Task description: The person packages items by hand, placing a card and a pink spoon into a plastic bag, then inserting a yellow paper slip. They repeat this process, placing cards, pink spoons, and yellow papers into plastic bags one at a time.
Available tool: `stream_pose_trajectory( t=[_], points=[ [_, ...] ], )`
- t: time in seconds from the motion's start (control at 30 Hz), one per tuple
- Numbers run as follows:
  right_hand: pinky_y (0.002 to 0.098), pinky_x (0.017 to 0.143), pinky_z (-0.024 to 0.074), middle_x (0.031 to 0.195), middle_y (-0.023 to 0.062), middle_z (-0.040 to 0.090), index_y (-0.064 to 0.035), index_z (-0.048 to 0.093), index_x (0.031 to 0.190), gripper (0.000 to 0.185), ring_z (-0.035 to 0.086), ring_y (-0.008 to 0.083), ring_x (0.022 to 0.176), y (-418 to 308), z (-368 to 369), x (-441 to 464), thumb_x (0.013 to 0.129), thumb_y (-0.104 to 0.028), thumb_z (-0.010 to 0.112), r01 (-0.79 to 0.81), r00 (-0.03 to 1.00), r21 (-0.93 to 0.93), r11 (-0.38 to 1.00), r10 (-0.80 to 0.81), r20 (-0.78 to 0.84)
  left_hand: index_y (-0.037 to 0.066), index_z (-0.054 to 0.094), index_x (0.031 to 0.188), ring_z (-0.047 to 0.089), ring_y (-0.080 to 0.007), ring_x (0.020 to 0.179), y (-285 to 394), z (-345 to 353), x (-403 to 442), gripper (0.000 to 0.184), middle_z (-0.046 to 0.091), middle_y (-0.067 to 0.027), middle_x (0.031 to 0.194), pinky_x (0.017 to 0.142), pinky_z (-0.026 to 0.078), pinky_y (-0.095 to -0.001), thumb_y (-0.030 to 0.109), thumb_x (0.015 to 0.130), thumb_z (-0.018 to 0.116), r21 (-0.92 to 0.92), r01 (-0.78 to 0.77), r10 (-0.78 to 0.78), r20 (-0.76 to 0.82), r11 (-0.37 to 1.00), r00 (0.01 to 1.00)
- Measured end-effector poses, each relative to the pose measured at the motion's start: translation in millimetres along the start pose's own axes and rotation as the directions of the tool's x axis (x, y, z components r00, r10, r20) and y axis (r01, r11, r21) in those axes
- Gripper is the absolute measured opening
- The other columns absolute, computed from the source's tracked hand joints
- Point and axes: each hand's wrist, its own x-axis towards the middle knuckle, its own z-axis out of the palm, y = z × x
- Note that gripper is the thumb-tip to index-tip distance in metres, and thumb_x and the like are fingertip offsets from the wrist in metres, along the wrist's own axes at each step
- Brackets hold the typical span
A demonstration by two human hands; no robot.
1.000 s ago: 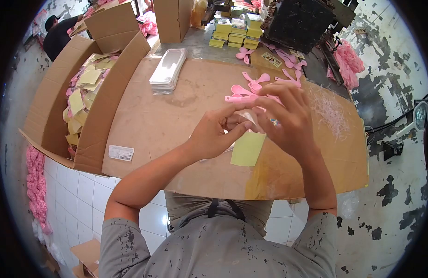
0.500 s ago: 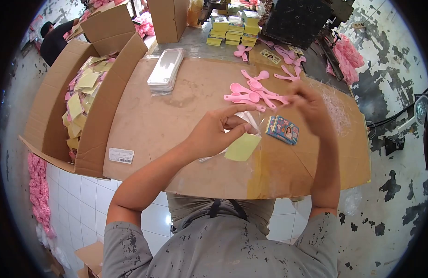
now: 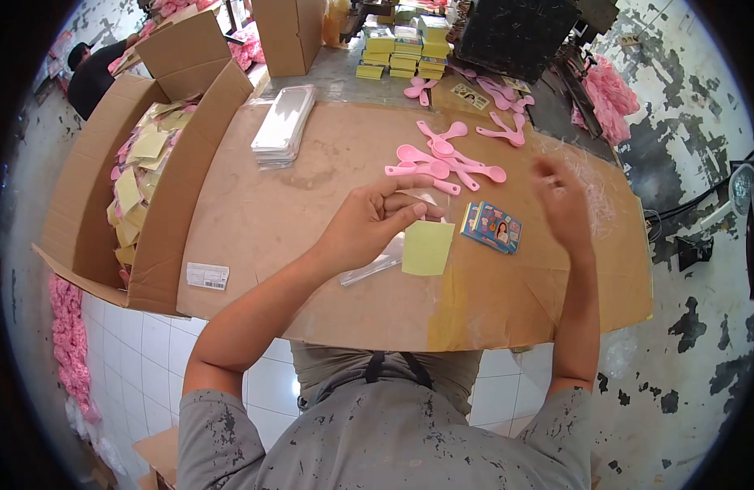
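Note:
My left hand point(image 3: 381, 216) pinches a clear plastic bag with a yellow-green card point(image 3: 428, 248) in it, over the cardboard sheet. Blurred by motion, my right hand point(image 3: 560, 196) is raised at the right, near a heap of thin clear strips point(image 3: 597, 196); its fingers are smeared. Between the hands lie a few blue printed cards point(image 3: 493, 228). Several pink spoons point(image 3: 446, 155) are piled just beyond my left hand. Another clear bag point(image 3: 372, 269) lies flat under my left wrist.
A stack of clear bags point(image 3: 284, 126) lies at the back left. Left of the cardboard sheet point(image 3: 328, 310) stands an open box point(image 3: 177, 188) of packed yellow cards. Card stacks point(image 3: 403, 53) and a black metal box point(image 3: 516, 37) are at the back. A person point(image 3: 91, 77) is at the far left.
My right hand has left the bag and moved right, uncovering the blue cards and pink spoons. My left hand still holds the bag, whose yellow-green card now hangs more upright.

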Motion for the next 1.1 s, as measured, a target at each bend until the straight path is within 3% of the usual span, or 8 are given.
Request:
stream_pose_trajectory(
  t=[0.07,0.13,0.23,0.43,0.53,0.63,0.83,1.1],
  points=[
    [0.0316,0.089,0.051,0.11,0.0035,0.071,-0.0061,0.066,0.133,0.04,0.066,0.0152,0.103,-55,22,-12,0.094,-0.012,0.075,-0.117,0.936,0.415,0.902,-0.04,0.35,-0.005,0.053,0.144,0.07,-0.0168,0.116,1,1,1,0.039,0.074,-0.0158,0.123,0.099,0.056,-0.0305,0.007,0.108,0.058,0.001,-0.012,0.012,0.003,1.0,1.0],
    [0.0279,0.084,0.0519,0.101,0.002,0.069,-0.0034,0.068,0.126,0.033,0.065,0.0102,0.097,-87,46,-25,0.095,-0.01,0.075,0.005,0.917,0.52,0.854,-0.212,0.339,-0.005,0.055,0.143,0.069,-0.019,0.12,-3,0,0,0.037,0.069,-0.0144,0.132,0.102,0.057,-0.0308,0.004,0.108,0.057,0.006,-0.011,0.012,-0.007,1.0,1.0],
    [0.025,0.079,0.0521,0.099,0.0015,0.067,-0.0006,0.068,0.123,0.028,0.064,0.0076,0.091,-85,69,-25,0.096,-0.007,0.074,-0.192,0.885,0.662,0.724,-0.164,0.436,-0.005,0.057,0.141,0.069,-0.0177,0.119,-3,-3,1,0.036,0.071,-0.0132,0.129,0.101,0.057,-0.0304,0.008,0.107,0.06,-0.002,-0.019,0.019,-0.025,1.0,0.999],
    [0.0241,0.077,0.0533,0.101,0.0005,0.067,0.0013,0.068,0.119,0.023,0.065,0.0069,0.089,-76,66,-16,0.097,-0.001,0.072,-0.171,0.897,0.752,0.636,-0.216,0.386,-0.005,0.063,0.135,0.071,-0.0169,0.112,-2,-2,2,0.033,0.074,-0.0138,0.122,0.1,0.057,-0.0324,0.011,0.106,0.064,0.005,0.0,0.0,-0.025,1.0,1.0],
    [0.0267,0.084,0.0535,0.106,0.0033,0.071,0.0006,0.07,0.116,0.021,0.066,0.009,0.097,-73,66,-17,0.095,0.0,0.074,-0.244,0.901,0.763,0.598,-0.15,0.406,-0.005,0.067,0.129,0.071,-0.0167,0.112,-1,-1,0,0.029,0.075,-0.0133,0.12,0.099,0.057,-0.0324,0.011,0.106,0.064,0.033,-0.015,0.016,-0.035,0.999,0.999],
    [0.0248,0.081,0.0548,0.103,0.0032,0.072,0.0019,0.072,0.112,0.015,0.068,0.0081,0.093,-72,67,-19,0.097,0.0,0.07,-0.235,0.925,0.757,0.61,-0.1,0.367,-0.004,0.07,0.127,0.071,-0.0167,0.112,-6,-2,1,0.027,0.075,-0.0128,0.121,0.099,0.058,-0.0328,0.011,0.106,0.063,0.071,-0.044,0.048,-0.055,0.997,0.997],
    [0.0255,0.08,0.0543,0.102,0.0022,0.072,0.0014,0.075,0.107,0.012,0.067,0.0078,0.091,-61,69,-16,0.097,0.002,0.068,-0.212,0.921,0.805,0.554,-0.162,0.354,-0.002,0.071,0.128,0.072,-0.0171,0.11,-4,-1,0,0.026,0.075,-0.0124,0.121,0.096,0.06,-0.0342,0.008,0.106,0.062,0.072,-0.031,0.036,-0.06,0.997,0.998],
    [0.0252,0.079,0.053,0.104,0.0024,0.069,0.0003,0.077,0.11,0.018,0.064,0.0091,0.088,-50,69,-14,0.095,0.003,0.066,-0.156,0.91,0.779,0.607,-0.219,0.353,-0.002,0.071,0.129,0.072,-0.0185,0.109,-12,-13,1,0.027,0.074,-0.0135,0.124,0.095,0.061,-0.0359,0.004,0.105,0.062,0.085,-0.093,0.094,-0.005,0.992,0.996]
  ],
)
